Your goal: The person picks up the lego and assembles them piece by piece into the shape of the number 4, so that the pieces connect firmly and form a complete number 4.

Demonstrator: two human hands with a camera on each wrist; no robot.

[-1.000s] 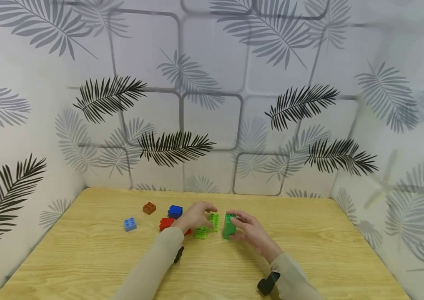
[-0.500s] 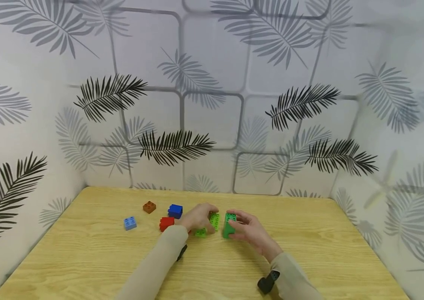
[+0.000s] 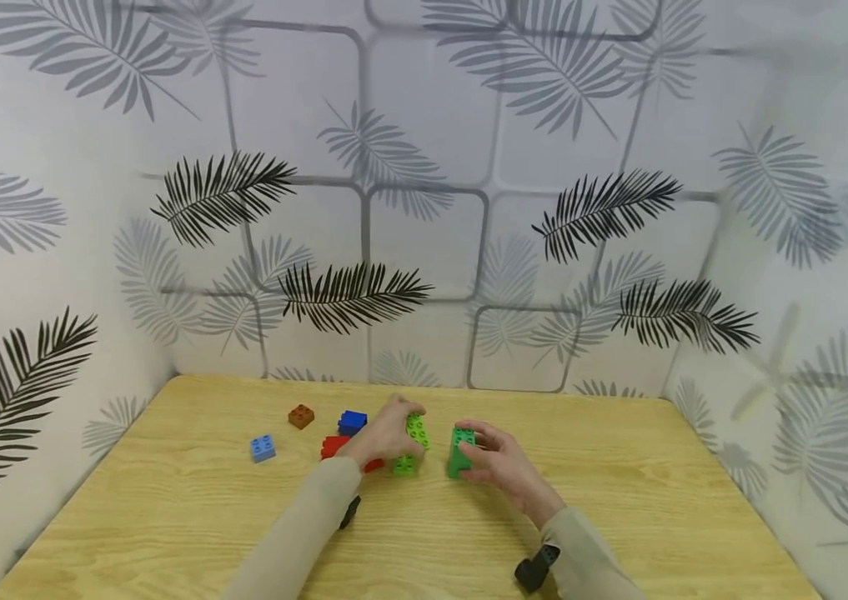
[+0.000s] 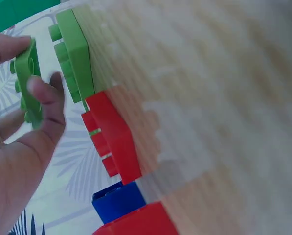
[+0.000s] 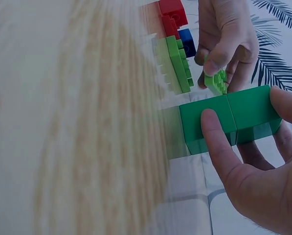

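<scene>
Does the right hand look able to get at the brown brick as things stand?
Probably not: the right hand holds the dark green stack, and the left hand, pinching a light green brick, lies across the way to the brown brick.

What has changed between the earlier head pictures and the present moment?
The left hand has taken hold of the flat, light-green, studded plastic brick, lifted it off the pale wooden table and moved it toward the person's left. The right hand still holds the upright, dark-green plastic block stack; the square brown plastic brick and square light-blue plastic brick lie where they were.
</scene>
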